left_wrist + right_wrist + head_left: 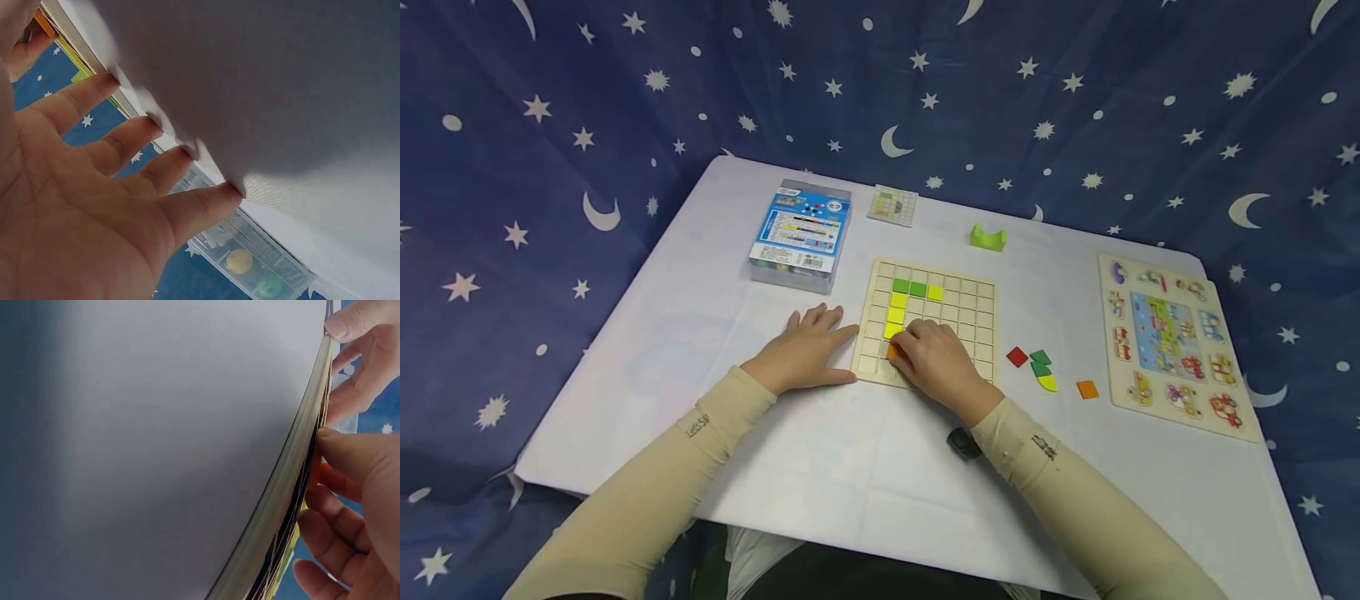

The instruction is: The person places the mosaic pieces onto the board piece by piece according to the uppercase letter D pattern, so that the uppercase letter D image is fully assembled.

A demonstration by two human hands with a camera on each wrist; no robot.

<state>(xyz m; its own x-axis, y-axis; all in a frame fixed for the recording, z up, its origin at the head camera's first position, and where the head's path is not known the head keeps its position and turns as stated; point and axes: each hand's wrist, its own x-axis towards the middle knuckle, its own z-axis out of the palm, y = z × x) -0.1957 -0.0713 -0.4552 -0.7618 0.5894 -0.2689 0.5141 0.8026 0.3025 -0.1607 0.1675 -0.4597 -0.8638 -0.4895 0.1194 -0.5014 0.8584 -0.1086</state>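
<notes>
Straight before letting go

The right hand pinches an orange square tile at the pale wooden grid board, below yellow square tiles. I'd let the left hand, spread beside the board, brace it while edges align.

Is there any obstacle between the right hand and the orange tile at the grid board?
Nothing visible: the right hand pinches the orange tile directly, over the grid board. The left hand is at the board's left edge, not between them.
</notes>
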